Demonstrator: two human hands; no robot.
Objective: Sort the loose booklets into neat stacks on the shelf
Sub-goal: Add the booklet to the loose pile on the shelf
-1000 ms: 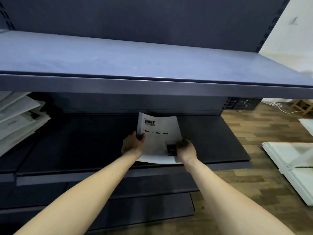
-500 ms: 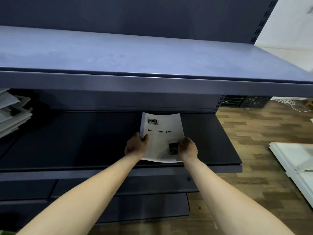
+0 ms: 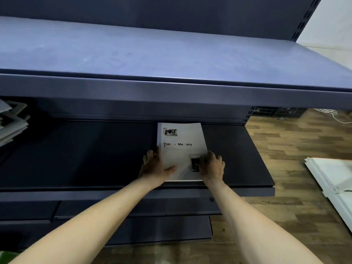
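At nine o'clock a loose heap of booklets [image 3: 11,122] is lying at the left end of the dark shelf [image 3: 85,155]. Near centre, the left hand [image 3: 154,166] is gripping the left edge of a white booklet [image 3: 181,149], thumb lying over the cover; the booklet is resting flat on the shelf. At its right edge the right hand [image 3: 212,165] is clasping it with curled fingers. White panels [image 3: 335,180] are lying on the wood floor at three o'clock

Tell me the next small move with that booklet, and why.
Probably let go with both hands. The booklet already lies flat on the middle shelf, roughly square to its front edge, with the left hand and right hand at its two sides.
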